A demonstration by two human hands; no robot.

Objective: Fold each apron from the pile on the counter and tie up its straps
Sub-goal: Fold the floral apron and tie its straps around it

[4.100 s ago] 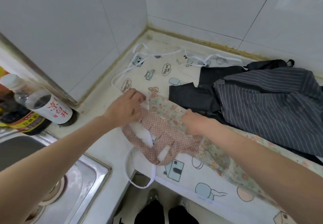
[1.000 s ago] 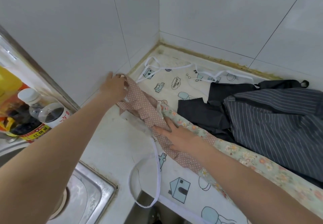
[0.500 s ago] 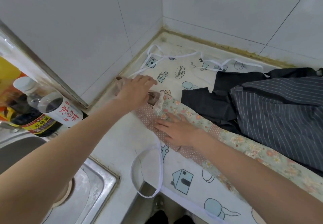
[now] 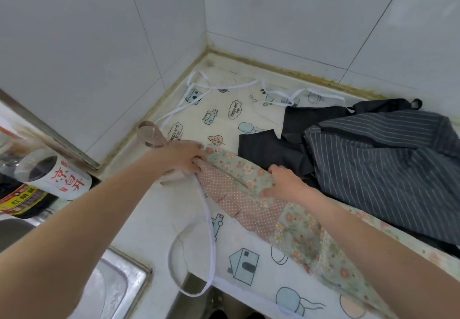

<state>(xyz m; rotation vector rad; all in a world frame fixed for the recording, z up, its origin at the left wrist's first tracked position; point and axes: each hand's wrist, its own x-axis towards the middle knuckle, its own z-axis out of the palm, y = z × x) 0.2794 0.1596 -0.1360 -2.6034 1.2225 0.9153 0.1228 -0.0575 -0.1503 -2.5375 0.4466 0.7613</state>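
Floral apron [image 4: 251, 174] lies folded into a long narrow strip along the front of the counter [image 4: 149, 219], on top of a cream cartoon-print apron [image 4: 224, 117] spread flat beneath it; the strip's dotted pink lining [image 4: 231, 201] faces up on the near side. Left hand [image 4: 181, 157] grips the strip's end, fingers curled into the cloth, with a brown dotted strap [image 4: 151, 137] looping up behind the knuckles, probably gathered there so it can be wound round the bundle. Right hand [image 4: 283, 181] holds the strip further along, fingers curled over the far edge and thumb on top, apparently pinning the fold so it does not spring open. Striped dark apron [image 4: 373, 169] sits crumpled just behind, touching the strip: the remaining pile, not yet folded. A white strap [image 4: 211, 239] of the cream apron hangs in a loop over the counter edge. Containers: steel sink [image 4: 119, 286] at lower left, contents not visible; a clear bottle [image 4: 44, 172] beside it holds dark liquid, level unclear.
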